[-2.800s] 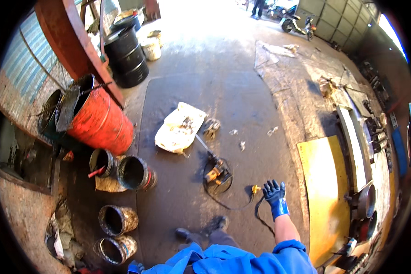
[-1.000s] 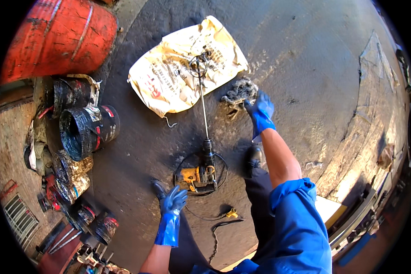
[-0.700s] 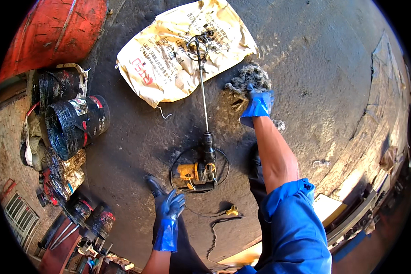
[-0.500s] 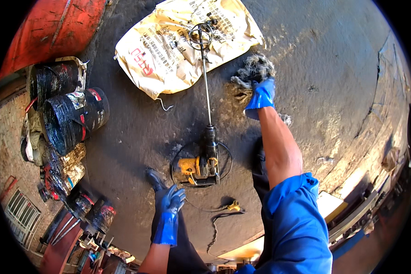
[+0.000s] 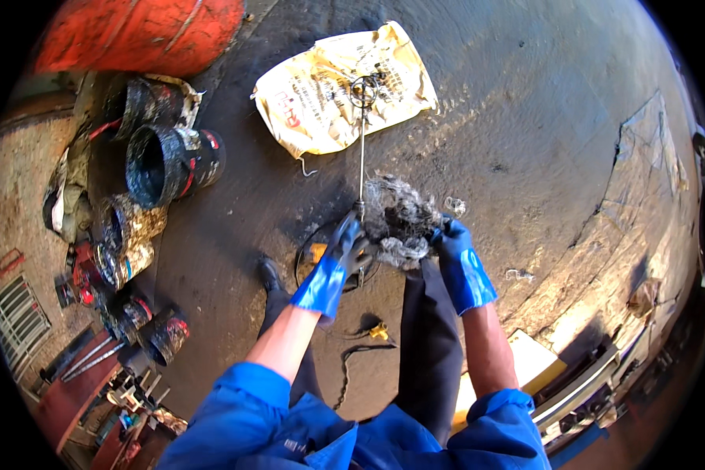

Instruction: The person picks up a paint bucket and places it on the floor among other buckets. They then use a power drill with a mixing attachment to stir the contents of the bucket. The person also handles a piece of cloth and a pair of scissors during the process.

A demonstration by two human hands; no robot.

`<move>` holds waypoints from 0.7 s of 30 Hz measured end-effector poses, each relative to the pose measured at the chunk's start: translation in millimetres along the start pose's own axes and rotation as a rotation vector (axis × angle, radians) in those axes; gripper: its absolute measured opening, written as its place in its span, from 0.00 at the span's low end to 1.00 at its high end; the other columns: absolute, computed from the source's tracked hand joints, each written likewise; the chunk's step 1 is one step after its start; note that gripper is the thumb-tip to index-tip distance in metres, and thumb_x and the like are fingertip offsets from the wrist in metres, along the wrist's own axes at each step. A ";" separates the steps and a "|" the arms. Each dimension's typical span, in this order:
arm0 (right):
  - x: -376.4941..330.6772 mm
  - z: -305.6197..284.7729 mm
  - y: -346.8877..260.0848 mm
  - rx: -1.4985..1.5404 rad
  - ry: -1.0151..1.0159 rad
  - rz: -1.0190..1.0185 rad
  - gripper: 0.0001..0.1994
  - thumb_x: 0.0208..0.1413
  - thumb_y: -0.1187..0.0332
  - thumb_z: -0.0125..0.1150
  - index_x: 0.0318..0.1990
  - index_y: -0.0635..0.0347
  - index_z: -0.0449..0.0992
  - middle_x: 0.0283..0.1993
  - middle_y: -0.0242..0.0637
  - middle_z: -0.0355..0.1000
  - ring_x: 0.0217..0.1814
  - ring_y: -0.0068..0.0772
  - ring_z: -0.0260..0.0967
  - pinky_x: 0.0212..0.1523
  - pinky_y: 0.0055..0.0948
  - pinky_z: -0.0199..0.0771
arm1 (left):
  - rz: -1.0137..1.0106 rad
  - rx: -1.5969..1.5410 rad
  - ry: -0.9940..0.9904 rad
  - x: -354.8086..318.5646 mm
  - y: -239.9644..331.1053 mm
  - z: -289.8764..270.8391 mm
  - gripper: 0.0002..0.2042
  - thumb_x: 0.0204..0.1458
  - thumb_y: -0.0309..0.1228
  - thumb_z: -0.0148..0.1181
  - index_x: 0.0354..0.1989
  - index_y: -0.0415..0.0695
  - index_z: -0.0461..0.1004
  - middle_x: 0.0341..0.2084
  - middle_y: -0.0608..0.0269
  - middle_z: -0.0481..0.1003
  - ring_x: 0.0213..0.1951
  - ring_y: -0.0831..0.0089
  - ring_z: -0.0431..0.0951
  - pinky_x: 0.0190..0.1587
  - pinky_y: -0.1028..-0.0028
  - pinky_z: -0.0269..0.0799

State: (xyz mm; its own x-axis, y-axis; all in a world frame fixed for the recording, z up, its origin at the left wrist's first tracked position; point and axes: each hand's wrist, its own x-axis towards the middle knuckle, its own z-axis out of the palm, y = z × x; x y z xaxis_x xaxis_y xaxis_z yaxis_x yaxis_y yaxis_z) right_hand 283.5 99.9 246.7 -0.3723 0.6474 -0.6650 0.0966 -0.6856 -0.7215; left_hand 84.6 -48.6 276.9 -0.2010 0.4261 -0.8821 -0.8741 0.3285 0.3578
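A loose clump of grey fibre, like cotton waste point(image 5: 403, 215), is held up in front of my legs, its middle dark and dirty. My right hand point(image 5: 451, 243), in a blue rubber glove, grips its right edge. At its left edge is my left hand point(image 5: 345, 249), gloved alike, with fingers apart; whether they touch the fibre is hard to tell. Beneath and behind my left hand lies a handheld paddle mixer, its yellow motor body point(image 5: 319, 252) mostly hidden. The mixer's thin shaft point(image 5: 362, 157) runs away from me to a ring-shaped paddle point(image 5: 364, 92).
The paddle rests on a cream sack point(image 5: 321, 102). Tar-stained black buckets point(image 5: 164, 164) line the left side, near a red drum point(image 5: 141, 35). A yellow plug point(image 5: 379, 331) and cable lie between my feet. A small fibre scrap point(image 5: 455, 206) is on the dark floor.
My right hand has brought the fibre clump nearer and leftward, lifting it from the floor area. My left hand has risen from beside my leg to the clump's left edge.
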 end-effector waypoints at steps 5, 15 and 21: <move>-89.0 67.6 -55.0 -0.565 0.023 -0.114 0.15 0.49 0.83 0.59 0.46 0.62 0.77 0.39 0.34 0.78 0.39 0.26 0.74 0.43 0.27 0.75 | -0.017 -0.208 -0.414 -30.3 -3.0 49.9 0.21 0.62 0.46 0.52 0.52 0.41 0.73 0.40 0.61 0.78 0.37 0.70 0.79 0.42 0.69 0.78; -193.5 191.6 -156.8 -1.127 -0.144 -0.832 0.19 0.56 0.74 0.48 0.55 0.60 0.71 0.57 0.50 0.70 0.59 0.53 0.69 0.58 0.39 0.70 | 0.075 -0.484 -0.371 -171.9 119.2 30.3 0.21 0.62 0.47 0.46 0.52 0.44 0.73 0.45 0.60 0.78 0.45 0.66 0.78 0.51 0.61 0.76; -164.8 259.8 -141.2 -2.008 -0.160 -0.399 0.21 0.58 0.63 0.43 0.58 0.55 0.68 0.58 0.38 0.68 0.56 0.38 0.63 0.55 0.39 0.59 | 0.102 -0.055 -0.248 -308.0 164.9 35.1 0.21 0.58 0.50 0.54 0.54 0.53 0.72 0.49 0.59 0.74 0.48 0.66 0.74 0.49 0.59 0.72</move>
State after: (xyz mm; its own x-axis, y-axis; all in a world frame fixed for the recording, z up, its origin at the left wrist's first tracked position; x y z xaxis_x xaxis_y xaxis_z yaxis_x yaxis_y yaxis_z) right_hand 91.4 3.5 508.3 -0.6746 0.5317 -0.5121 0.6294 0.7768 -0.0225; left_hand 17.9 -96.1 618.4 -0.1809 0.6500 -0.7381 -0.8788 0.2301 0.4180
